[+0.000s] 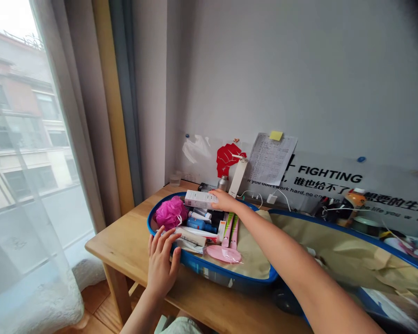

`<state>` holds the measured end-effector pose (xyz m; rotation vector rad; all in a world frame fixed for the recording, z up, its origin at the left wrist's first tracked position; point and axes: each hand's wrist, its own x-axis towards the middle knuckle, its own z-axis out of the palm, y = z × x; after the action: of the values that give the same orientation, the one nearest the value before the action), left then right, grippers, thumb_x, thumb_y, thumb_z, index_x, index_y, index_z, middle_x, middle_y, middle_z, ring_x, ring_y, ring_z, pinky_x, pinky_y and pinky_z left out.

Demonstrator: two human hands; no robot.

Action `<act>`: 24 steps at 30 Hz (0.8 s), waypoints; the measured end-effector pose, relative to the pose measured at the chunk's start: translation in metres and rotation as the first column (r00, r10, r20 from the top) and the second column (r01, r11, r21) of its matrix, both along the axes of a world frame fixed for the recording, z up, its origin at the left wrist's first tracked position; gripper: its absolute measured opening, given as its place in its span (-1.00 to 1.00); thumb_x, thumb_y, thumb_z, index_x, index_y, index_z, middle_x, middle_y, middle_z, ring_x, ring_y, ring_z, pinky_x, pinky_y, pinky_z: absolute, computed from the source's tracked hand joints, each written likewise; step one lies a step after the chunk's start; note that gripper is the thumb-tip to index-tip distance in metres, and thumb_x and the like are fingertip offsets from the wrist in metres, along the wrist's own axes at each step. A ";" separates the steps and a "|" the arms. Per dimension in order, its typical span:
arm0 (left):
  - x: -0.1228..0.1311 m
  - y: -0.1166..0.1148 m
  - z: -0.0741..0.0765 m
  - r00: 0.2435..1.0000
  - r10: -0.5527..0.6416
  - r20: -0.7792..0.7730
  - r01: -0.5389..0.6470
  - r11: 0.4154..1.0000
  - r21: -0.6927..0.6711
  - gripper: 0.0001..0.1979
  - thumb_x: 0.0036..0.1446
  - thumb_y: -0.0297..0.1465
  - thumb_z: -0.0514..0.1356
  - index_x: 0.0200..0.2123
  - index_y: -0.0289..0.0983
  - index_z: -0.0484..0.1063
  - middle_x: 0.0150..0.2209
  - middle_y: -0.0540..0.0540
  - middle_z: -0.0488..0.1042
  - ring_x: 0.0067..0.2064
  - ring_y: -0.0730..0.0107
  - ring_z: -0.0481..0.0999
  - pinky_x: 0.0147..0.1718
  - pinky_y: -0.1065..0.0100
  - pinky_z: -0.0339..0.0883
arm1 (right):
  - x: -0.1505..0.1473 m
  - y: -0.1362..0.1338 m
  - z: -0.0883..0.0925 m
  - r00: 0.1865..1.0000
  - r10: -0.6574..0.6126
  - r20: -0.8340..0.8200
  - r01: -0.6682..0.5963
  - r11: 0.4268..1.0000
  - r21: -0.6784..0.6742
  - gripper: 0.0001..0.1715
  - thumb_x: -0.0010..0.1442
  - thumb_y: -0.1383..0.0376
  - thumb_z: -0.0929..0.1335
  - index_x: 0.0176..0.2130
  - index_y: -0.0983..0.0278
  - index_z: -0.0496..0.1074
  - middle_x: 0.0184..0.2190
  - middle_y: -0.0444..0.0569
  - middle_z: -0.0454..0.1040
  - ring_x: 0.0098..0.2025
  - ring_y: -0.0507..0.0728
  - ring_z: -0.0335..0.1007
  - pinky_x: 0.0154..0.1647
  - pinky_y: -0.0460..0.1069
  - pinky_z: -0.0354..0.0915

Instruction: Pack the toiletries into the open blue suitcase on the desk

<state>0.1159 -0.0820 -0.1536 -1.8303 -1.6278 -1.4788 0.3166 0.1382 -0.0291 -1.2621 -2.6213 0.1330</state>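
Yel. note [276, 135] atop prntd. paper [271, 160]

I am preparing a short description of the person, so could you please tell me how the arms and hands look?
The left hand and the right hand are without gloves. The left forearm and the right forearm show no sleeve. I see no watch or bracelet; for rings, the right fingers are too hidden to tell.

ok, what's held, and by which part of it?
Right hand: white box, by its right end. Left hand: apparently nothing, at the blue rim.
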 end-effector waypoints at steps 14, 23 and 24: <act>-0.001 -0.001 0.016 0.998 0.048 0.051 -0.048 0.999 -0.006 -0.65 0.36 -0.27 -0.06 0.09 -0.19 0.36 0.12 -0.17 0.46 0.25 0.11 0.29 0.33 -0.10 -0.18 | 0.059 -0.013 0.022 0.984 -0.160 -0.080 0.168 0.981 0.096 -0.36 0.02 0.28 0.44 0.13 0.21 0.40 -0.03 0.04 0.44 -0.06 0.15 0.41 -0.02 -0.04 0.29; 0.024 0.139 0.134 0.881 -0.250 -0.401 -0.066 0.776 -0.628 -0.57 0.33 -0.30 0.01 0.16 -0.36 0.37 0.15 -0.32 0.42 0.18 0.07 0.39 0.15 0.18 0.24 | 0.070 -0.029 0.009 0.951 -0.282 -0.129 0.296 0.950 0.099 -0.38 0.08 0.25 0.40 0.15 0.19 0.38 0.02 0.06 0.42 -0.03 0.16 0.43 -0.10 -0.06 0.30; 0.027 0.152 0.135 0.848 -0.290 -0.443 -0.096 0.740 -0.666 -0.59 0.29 -0.37 0.06 0.15 -0.37 0.39 0.13 -0.33 0.43 0.16 0.06 0.41 0.12 0.19 0.27 | 0.070 -0.030 0.008 0.948 -0.288 -0.135 0.302 0.948 0.102 -0.39 0.09 0.25 0.40 0.15 0.18 0.38 0.02 0.06 0.42 -0.03 0.16 0.43 -0.10 -0.05 0.30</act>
<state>0.1429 0.0704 -0.0191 -2.4279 -1.8989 -0.2862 0.3863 0.1082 -0.0212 -1.5339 -2.2718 -0.0036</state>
